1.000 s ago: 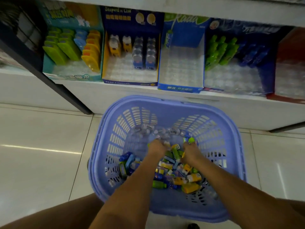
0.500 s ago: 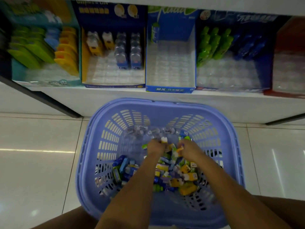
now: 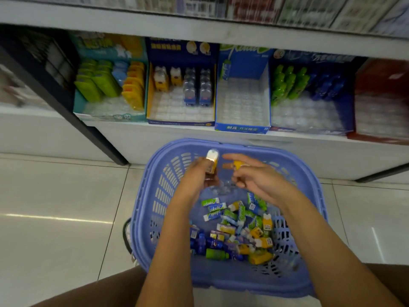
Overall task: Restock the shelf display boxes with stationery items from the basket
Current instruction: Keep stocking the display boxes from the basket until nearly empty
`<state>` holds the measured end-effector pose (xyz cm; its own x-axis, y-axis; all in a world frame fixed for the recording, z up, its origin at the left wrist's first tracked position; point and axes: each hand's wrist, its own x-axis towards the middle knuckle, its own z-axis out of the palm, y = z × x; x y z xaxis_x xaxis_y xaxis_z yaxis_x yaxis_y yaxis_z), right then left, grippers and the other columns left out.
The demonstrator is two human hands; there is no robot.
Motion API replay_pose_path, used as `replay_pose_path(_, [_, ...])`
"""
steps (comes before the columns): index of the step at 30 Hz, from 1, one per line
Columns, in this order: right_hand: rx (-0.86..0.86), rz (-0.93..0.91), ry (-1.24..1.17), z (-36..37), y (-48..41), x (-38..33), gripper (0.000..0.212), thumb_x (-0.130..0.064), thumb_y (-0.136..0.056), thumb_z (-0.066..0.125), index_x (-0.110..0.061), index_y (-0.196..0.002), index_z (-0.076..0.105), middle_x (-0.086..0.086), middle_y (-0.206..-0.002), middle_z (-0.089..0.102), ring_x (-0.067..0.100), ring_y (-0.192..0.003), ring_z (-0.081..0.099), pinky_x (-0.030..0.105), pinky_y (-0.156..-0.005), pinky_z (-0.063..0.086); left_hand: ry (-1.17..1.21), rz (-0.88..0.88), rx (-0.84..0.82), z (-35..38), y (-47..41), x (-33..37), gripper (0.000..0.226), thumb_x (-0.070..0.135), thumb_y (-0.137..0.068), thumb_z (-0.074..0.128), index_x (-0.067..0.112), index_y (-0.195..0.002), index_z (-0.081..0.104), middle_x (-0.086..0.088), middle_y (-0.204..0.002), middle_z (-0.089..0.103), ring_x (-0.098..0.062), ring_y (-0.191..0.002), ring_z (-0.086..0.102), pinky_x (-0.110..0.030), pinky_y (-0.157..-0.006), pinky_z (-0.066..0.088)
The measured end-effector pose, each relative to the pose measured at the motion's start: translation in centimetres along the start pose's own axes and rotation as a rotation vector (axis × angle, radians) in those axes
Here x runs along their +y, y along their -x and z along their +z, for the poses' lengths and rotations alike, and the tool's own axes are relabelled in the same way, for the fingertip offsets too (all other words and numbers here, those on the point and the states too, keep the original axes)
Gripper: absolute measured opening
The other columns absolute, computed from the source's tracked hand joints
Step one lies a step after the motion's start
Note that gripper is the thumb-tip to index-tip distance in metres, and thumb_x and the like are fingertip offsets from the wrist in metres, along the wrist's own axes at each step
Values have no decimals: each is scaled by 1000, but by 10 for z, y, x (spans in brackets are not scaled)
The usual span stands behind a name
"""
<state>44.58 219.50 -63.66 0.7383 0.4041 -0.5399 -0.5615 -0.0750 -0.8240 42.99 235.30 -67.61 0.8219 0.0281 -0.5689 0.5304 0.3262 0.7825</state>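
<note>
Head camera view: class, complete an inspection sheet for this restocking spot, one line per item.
Surface: pale tiled floor under the basket; white shelf bears the display boxes.
Job's things: loose mixed stationery items lie in the basket; middle blue box holds one item at its back left; dark blue box is part filled.
Clutter: nothing seen.
Grippers: left hand grips a yellow-and-white item; right hand pinches a yellow item; both are above the basket.
Cables: nothing seen.
Surroundings: dark post at left; upper-shelf stock, blurred.
</note>
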Motion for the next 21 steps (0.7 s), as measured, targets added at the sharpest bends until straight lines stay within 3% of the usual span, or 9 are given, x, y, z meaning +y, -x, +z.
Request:
replay_pose_path(3, [6,-174,154,24,6,-37,35,-5,-97,46,-15,-131,46,2,-109,57,15,-70,61,19,-59,48,29,169,56,-14,19,32,26,34,-96,49,13,-88,62,0,-65,60,-12,-52,53,-24,-52,47])
replay_pose_path(7, [227,-463,526,52,-10,-88,8,-17,-96,51,-20,-102,46,2,-83,63,5,-61,63,20,-58,50,123,344,139,-36,37,60,28,33,-99,46,13,-87,62,2,-66,63,-9,-50,47,-20,-48,40])
replay_pose_path(12, [432,-755,920,85,-59,-133,22,-19,-83,69,-15,-104,66,4,-94,62,15,-83,58,31,-77,50,212,437,199,-56,48,73,18,25,-98,49,21,-91,64,7,-69,65,-5,-53,43,-14,-45,35])
replay_pose_path(14, [417,-775,965,99,-81,-146,21,-15,-84,67,-9,-104,65,4,-91,64,17,-82,59,34,-79,51,245,434,226,-61,49,73,20,26,-99,46,22,-94,65,8,-69,65,-5,-55,42,-14,-46,35])
replay_pose_path(17, [414,-690,1169,108,-118,-159,21,-13,-90,56,-6,-107,65,14,-108,66,27,-98,62,35,-87,48,365,378,259,-67,46,77,32,32,-102,36,19,-99,66,5,-70,68,-5,-52,45,-16,-45,39])
replay_pose_path(21, [416,-636,1386,103,-145,-161,25,-13,-92,55,-5,-114,63,18,-119,59,32,-108,57,36,-93,45,410,366,255,-74,43,79,26,27,-98,43,20,-97,68,4,-78,72,-2,-52,52,-16,-50,46])
